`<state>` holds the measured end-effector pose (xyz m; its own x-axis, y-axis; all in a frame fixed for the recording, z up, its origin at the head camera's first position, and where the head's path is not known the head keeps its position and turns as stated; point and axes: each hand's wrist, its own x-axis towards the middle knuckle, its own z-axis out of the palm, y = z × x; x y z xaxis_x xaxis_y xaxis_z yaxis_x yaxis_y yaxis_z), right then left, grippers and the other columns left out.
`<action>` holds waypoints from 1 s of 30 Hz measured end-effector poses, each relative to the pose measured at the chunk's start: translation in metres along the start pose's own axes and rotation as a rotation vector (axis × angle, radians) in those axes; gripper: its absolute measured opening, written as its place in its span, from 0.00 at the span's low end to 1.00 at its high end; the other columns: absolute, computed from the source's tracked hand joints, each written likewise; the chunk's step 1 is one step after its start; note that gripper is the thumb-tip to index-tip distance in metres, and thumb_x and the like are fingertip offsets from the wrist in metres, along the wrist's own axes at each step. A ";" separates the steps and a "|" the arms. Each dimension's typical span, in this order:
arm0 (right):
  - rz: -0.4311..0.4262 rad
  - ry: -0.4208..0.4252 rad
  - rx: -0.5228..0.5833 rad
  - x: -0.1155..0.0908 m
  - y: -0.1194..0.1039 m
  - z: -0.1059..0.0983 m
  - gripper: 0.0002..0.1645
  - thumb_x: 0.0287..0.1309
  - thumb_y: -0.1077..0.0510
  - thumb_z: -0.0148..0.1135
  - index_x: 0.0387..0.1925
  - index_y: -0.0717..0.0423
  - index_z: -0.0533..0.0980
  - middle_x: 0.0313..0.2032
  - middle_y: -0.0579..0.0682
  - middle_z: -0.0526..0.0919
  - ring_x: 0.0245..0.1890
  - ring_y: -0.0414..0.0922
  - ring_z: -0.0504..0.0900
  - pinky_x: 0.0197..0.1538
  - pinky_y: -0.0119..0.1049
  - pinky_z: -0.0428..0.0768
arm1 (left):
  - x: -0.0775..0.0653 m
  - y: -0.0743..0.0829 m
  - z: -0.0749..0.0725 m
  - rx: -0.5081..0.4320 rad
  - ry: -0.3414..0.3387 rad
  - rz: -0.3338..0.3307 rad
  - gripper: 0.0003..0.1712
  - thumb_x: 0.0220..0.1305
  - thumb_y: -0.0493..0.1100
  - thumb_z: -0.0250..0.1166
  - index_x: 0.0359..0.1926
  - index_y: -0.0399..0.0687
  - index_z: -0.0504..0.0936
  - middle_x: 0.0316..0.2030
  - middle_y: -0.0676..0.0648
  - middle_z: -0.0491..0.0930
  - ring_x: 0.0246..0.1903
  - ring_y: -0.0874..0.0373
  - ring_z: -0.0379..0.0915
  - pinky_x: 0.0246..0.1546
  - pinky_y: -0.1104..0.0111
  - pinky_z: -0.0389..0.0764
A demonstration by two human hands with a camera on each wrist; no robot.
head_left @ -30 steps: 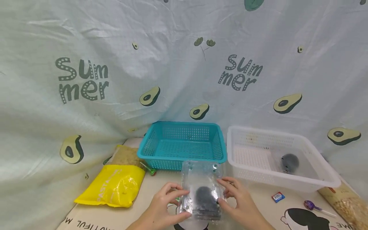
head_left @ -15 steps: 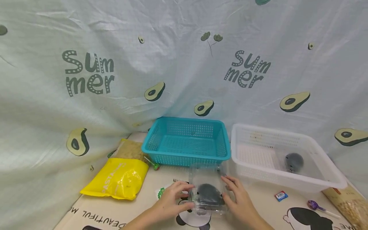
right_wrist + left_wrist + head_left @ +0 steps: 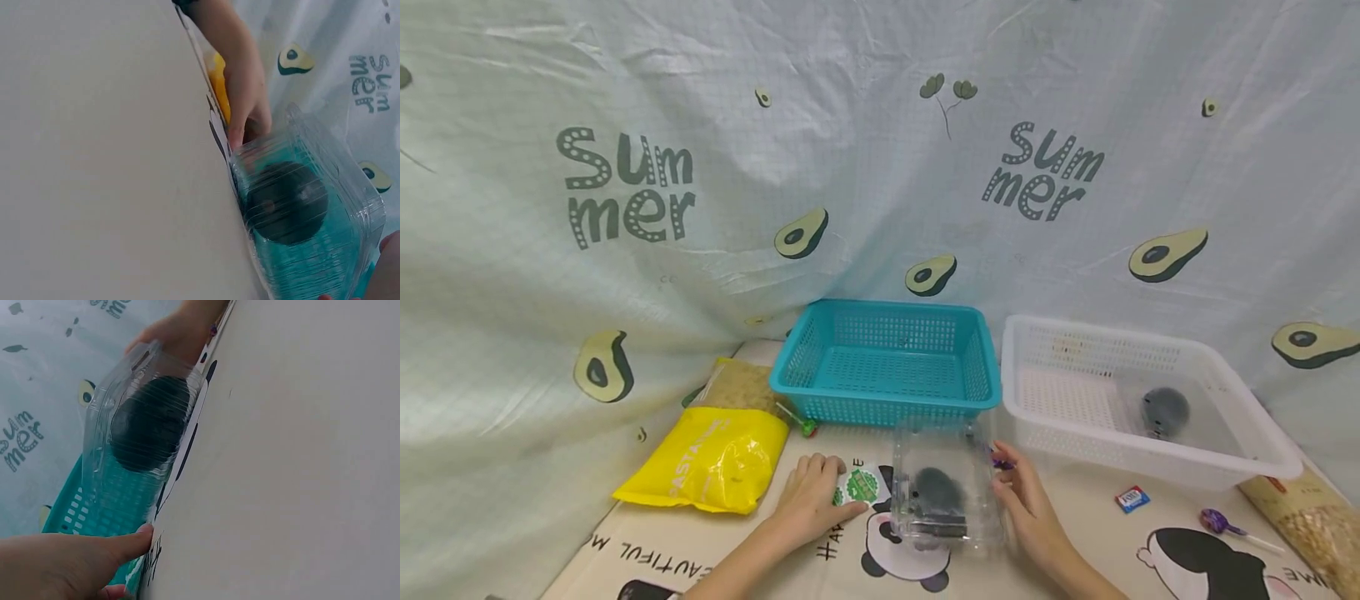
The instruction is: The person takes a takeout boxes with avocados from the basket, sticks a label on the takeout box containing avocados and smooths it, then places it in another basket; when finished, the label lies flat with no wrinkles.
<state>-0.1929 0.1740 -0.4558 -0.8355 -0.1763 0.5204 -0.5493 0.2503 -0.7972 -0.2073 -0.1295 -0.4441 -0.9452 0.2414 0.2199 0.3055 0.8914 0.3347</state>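
A clear plastic clamshell box (image 3: 951, 454) with a dark avocado-like fruit (image 3: 938, 493) inside stands on the printed cloth. My right hand (image 3: 1030, 504) rests against its right side, thumb and fingers spread apart. A purple-wrapped thing (image 3: 1002, 461) shows by those fingertips, partly hidden. To the box's left, my left hand (image 3: 811, 502) is down at a white sticker sheet with green print (image 3: 863, 484), thumb and fingers around its left part. In the left wrist view the thumb (image 3: 134, 544) is extended. The right wrist view shows the box (image 3: 300, 206) between both hands.
A teal basket (image 3: 887, 406) stands behind the box. At right, a white basket (image 3: 1120, 442) holds another clamshell with a dark fruit (image 3: 1165, 411). A yellow pasta bag (image 3: 711, 462), lollipops (image 3: 1213, 522) (image 3: 807, 427), a small red-blue packet (image 3: 1131, 499) and a grain bag (image 3: 1311, 537) lie around.
My left hand has left the box and moved left onto the sticker sheet. My right hand stays at the box's right side. The box, lifted and tilted earlier, is lower now.
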 end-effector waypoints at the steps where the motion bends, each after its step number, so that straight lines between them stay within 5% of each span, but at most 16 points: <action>1: -0.005 0.004 0.004 0.000 0.000 0.000 0.27 0.60 0.69 0.45 0.61 0.61 0.55 0.51 0.61 0.63 0.39 0.41 0.69 0.39 0.26 0.73 | 0.000 0.000 -0.001 -0.014 -0.011 -0.012 0.32 0.41 0.63 0.66 0.38 0.43 0.71 0.30 0.50 0.64 0.35 0.54 0.58 0.34 0.63 0.60; 10: -0.109 0.103 -0.114 0.011 -0.021 0.001 0.30 0.49 0.77 0.51 0.57 0.68 0.60 0.46 0.57 0.67 0.34 0.41 0.70 0.33 0.27 0.70 | 0.002 -0.001 -0.018 -0.047 -0.113 -0.112 0.30 0.37 0.60 0.70 0.29 0.43 0.69 0.26 0.48 0.63 0.31 0.52 0.55 0.32 0.62 0.58; 16: -0.267 0.164 -0.272 0.019 -0.054 -0.002 0.30 0.38 0.79 0.57 0.49 0.74 0.64 0.43 0.53 0.68 0.37 0.43 0.67 0.37 0.27 0.67 | 0.004 -0.002 -0.029 -0.237 -0.180 -0.164 0.27 0.42 0.49 0.71 0.40 0.45 0.67 0.22 0.50 0.71 0.22 0.58 0.66 0.19 0.69 0.67; 21: -0.467 0.137 -0.274 0.032 -0.074 0.006 0.26 0.29 0.78 0.60 0.39 0.72 0.71 0.36 0.54 0.72 0.34 0.39 0.68 0.35 0.23 0.66 | 0.004 0.007 -0.050 -0.332 -0.138 -0.033 0.13 0.53 0.47 0.64 0.38 0.50 0.72 0.25 0.53 0.74 0.24 0.61 0.66 0.22 0.69 0.70; 25: -0.610 0.070 -0.240 0.041 -0.078 0.019 0.18 0.35 0.73 0.61 0.35 0.65 0.75 0.33 0.52 0.75 0.35 0.41 0.71 0.38 0.24 0.70 | 0.001 0.025 -0.067 -0.388 -0.115 0.112 0.05 0.59 0.48 0.58 0.34 0.54 0.74 0.28 0.55 0.77 0.28 0.62 0.68 0.29 0.67 0.72; 30: -0.634 -0.032 -0.242 0.049 -0.075 0.037 0.14 0.45 0.66 0.62 0.38 0.56 0.77 0.36 0.46 0.77 0.38 0.41 0.72 0.42 0.26 0.71 | -0.002 0.048 -0.075 -0.436 -0.108 0.211 0.06 0.62 0.50 0.54 0.33 0.58 0.76 0.28 0.60 0.78 0.33 0.67 0.73 0.37 0.66 0.76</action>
<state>-0.1921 0.1110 -0.3817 -0.3528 -0.3860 0.8523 -0.9226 0.2951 -0.2483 -0.1821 -0.1163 -0.3595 -0.8568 0.4585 0.2359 0.4898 0.5805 0.6505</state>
